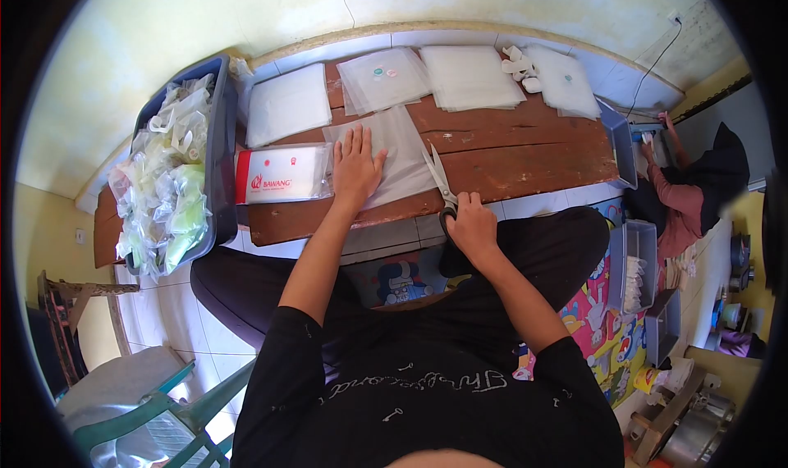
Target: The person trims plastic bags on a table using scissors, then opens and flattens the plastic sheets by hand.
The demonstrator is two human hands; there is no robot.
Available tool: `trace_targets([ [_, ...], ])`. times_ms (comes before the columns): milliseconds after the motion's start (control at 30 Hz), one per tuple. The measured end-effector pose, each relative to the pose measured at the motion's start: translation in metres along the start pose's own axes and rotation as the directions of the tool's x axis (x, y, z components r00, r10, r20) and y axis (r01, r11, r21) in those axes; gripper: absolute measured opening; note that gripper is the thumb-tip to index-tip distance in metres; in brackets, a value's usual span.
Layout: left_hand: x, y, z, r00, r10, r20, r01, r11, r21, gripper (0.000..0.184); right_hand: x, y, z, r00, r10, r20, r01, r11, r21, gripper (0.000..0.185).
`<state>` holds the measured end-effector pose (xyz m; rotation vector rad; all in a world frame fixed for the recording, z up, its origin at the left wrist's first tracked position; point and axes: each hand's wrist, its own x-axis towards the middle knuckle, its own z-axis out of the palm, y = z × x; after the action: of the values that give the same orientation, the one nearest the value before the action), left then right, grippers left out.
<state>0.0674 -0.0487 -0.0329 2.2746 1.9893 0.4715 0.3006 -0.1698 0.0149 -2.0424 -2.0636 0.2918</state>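
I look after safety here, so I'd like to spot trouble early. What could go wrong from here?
The scissors in the right hand have their blades open, close to the left hand lying flat on the plastic sheet; a careless swing might nick the fingers. The thin sheet could also slide or crease if that hand lifts. Separately, the crate is heaped with bags, so a bump might spill some.
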Motion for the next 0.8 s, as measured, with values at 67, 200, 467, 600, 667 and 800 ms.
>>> trace_targets([
  [67, -0.0005, 0.0006, -0.0003, 1.0, -0.001, 0.0, 0.001, 1.0, 0.001, 0.067, -0.0022, 0.0002, 0.0007, 1.0, 0.001, 0.005, -0.001, 1.0, 0.002, 0.035],
  [200, 0.0001, 0.001, -0.0001, 1.0, -0.003, 0.003, 0.003, 1.0, 0.005, 0.067, -0.0045, -0.0006, 0.0001, 1.0, -0.014, -0.002, 0.014, 1.0, -0.028, 0.036],
  [467, 0.0005, 0.0007, -0.001, 1.0, 0.002, 0.01, -0.002, 1.0, 0.018, 0.068, -0.0052, -0.0007, -0.0016, 0.999, -0.036, -0.001, 0.036, 0.998, -0.054, 0.036],
  [600, 0.0001, 0.0024, -0.0031, 1.0, -0.005, 0.027, 0.005, 1.0, 0.014, 0.068, -0.0047, 0.0004, 0.0001, 0.999, -0.038, -0.009, 0.038, 0.998, -0.046, 0.036],
  [667, 0.0, 0.0019, -0.0019, 1.0, -0.005, 0.024, 0.004, 1.0, 0.017, 0.068, -0.0049, 0.0008, 0.0007, 0.999, -0.038, -0.011, 0.038, 0.999, -0.039, 0.036],
  [800, 0.0002, 0.0011, -0.001, 1.0, -0.003, 0.024, 0.002, 0.999, 0.036, 0.068, -0.005, 0.0003, 0.0002, 0.999, -0.038, -0.014, 0.037, 0.999, -0.032, 0.036],
])
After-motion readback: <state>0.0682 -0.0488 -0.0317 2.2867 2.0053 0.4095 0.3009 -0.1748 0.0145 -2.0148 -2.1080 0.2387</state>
